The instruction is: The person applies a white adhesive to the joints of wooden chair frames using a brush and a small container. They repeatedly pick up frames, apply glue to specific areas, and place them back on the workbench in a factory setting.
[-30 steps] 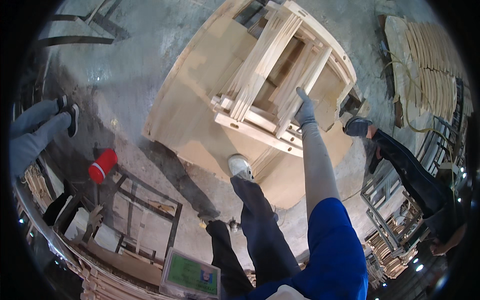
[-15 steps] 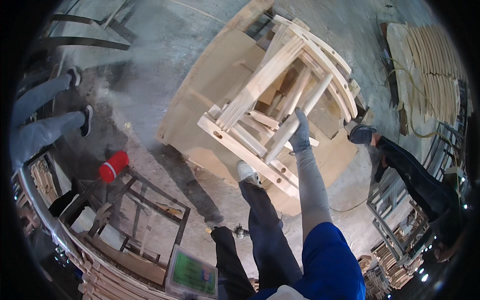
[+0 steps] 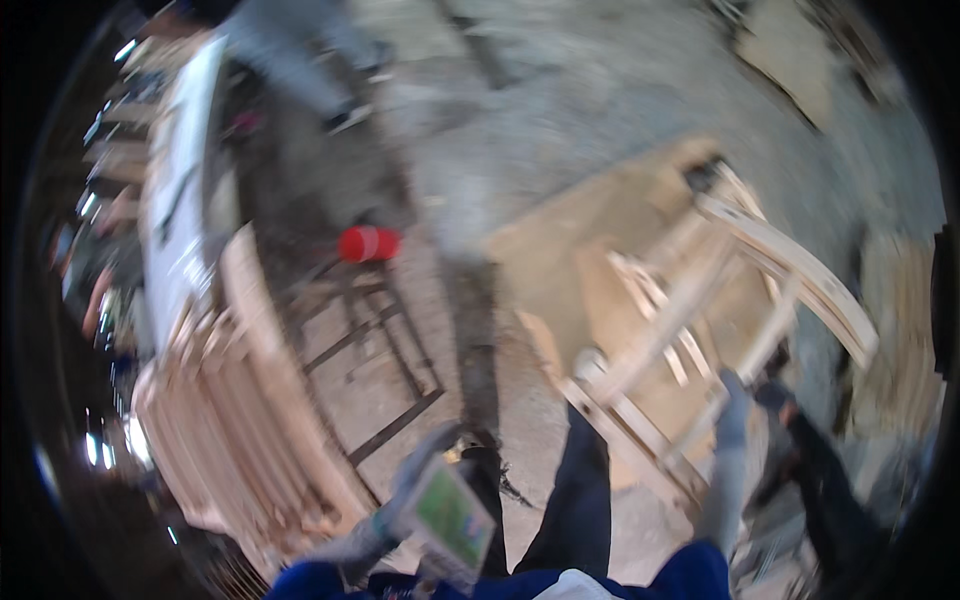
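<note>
My right hand [image 3: 733, 392], in a grey glove, is closed round a rail of a pale wooden frame [image 3: 655, 345]. The frame has straight bars, a holed end piece near my legs and a curved end piece at the far right. It stands tilted over a brown board [image 3: 560, 235] on the floor, with loose wooden pieces [image 3: 660, 300] seen between its bars. My left hand [image 3: 425, 462], also gloved, is in front of my body beside a hanging badge [image 3: 455, 525]. Motion blurs its fingers, and I cannot tell whether it touches the badge.
A stack of curved wooden parts [image 3: 235, 430] stands at the left, near a dark metal frame [image 3: 390, 360] and a red cylinder [image 3: 370, 244]. Another person's dark-clad leg [image 3: 830, 470] is close on the right. A second person's grey trouser legs [image 3: 290, 60] show at the far left.
The view has swung left, showing more of the stacked parts. My left hand has come into view by the badge. My right hand stays on the frame, which now appears farther right and turned.
</note>
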`<state>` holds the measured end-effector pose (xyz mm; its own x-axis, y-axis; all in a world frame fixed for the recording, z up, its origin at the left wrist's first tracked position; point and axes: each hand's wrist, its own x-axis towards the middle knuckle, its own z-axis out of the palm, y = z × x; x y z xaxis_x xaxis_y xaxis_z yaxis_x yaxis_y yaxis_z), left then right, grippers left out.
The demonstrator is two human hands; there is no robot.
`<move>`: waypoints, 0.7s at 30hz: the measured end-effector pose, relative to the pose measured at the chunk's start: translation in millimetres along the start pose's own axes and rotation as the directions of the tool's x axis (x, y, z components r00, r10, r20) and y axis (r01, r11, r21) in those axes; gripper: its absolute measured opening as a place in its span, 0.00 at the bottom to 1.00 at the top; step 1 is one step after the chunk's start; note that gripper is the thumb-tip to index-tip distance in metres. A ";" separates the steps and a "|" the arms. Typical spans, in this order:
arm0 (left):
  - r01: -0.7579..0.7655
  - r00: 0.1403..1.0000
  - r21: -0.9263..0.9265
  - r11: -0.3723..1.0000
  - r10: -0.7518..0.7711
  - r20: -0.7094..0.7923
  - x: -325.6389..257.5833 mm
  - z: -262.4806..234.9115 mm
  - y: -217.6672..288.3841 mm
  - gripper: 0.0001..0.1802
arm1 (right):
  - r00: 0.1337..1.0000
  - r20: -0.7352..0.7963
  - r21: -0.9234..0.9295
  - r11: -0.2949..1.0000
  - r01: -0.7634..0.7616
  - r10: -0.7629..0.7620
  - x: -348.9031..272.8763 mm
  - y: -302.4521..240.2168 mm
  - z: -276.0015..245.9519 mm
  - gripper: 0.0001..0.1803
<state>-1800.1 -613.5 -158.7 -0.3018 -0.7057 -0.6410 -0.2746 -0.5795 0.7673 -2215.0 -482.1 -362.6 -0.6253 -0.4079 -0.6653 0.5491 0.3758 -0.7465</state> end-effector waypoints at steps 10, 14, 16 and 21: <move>-0.878 0.466 0.329 0.349 0.782 0.415 -119.3 -16.1 38.1 0.31 | 0.888 0.307 -0.501 0.736 0.456 -0.341 -349.7 -146.3 100.3 0.24; -0.833 0.550 0.195 0.518 0.734 0.399 -169.5 -21.5 55.0 0.42 | 0.523 0.474 -0.339 0.402 0.851 -0.708 -454.6 -154.7 129.2 0.20; -0.745 0.637 0.059 0.664 0.684 0.355 -197.6 -27.0 81.2 0.45 | 0.253 0.679 -0.372 -0.027 0.928 -0.689 -462.3 -166.2 120.2 0.37; -0.667 0.439 -0.414 0.619 0.776 0.453 -310.7 -98.3 160.1 0.34 | 0.000 0.919 -0.158 -0.368 0.916 -0.393 -606.4 -222.0 176.8 0.53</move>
<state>-1660.5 -527.0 165.1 -0.7592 -0.5748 0.3052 0.4092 -0.0569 0.9107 -1859.7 -465.3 204.7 0.2935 -0.9130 0.2833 -0.8625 -0.3807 -0.3335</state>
